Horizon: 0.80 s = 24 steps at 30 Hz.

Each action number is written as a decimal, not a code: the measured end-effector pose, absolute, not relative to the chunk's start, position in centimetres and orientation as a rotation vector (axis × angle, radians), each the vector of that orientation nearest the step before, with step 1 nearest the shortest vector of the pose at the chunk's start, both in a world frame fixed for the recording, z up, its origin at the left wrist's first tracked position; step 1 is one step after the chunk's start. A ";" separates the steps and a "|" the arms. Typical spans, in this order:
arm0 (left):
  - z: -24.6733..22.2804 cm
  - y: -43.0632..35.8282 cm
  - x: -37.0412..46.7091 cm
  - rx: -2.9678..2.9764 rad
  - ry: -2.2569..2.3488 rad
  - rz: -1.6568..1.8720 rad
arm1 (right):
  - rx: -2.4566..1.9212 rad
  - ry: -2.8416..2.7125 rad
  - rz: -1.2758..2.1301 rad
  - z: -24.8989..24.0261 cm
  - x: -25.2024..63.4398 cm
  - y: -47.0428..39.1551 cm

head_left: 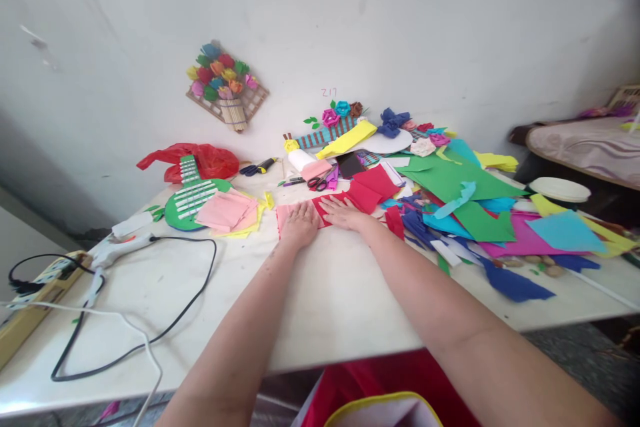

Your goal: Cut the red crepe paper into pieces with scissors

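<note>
My left hand (303, 221) lies flat on a pink sheet of paper (284, 212), fingers stretched out. Beside it my right hand (343, 213) presses flat on a strip of red paper (367, 190) that runs off to the right in folds. The red strip meets the pink sheet between the two hands; whether they overlap is hidden by my fingers. Just beyond my hands are black-handled scissors (318, 183) and a dark flat piece (349, 165). To the left, a stack of pink paper squares (227, 211) rests on yellow sheets.
A green guitar-shaped cutout (187, 195) and a red plastic bag (215, 159) stand left. The glue gun (117, 250) trails a black cord (213, 267) across the table. Coloured paper scraps (463, 187) heap up on the right. Pliers (259, 167) lie near the wall.
</note>
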State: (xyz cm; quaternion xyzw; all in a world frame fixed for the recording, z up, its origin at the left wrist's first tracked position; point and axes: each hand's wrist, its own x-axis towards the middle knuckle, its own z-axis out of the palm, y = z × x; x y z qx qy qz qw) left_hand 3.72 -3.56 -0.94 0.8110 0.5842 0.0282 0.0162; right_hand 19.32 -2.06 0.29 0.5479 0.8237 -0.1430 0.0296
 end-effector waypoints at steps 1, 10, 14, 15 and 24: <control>-1.0 -3.5 3.8 2.524 1.817 0.080 | 1.685 2.557 -0.445 0.1 19.5 -1.8; -1.3 -3.2 3.9 2.534 1.820 0.071 | 1.730 2.593 -0.407 -0.6 19.4 -1.8; -1.4 -3.1 3.9 2.511 1.833 0.068 | 1.740 2.593 -0.372 -0.9 19.2 -1.5; -1.4 -3.1 4.0 2.508 1.834 0.065 | 1.743 2.594 -0.364 -1.1 19.2 -1.3; -1.4 -3.0 3.9 2.532 1.836 0.105 | 1.774 2.605 -0.315 -1.5 18.9 -0.8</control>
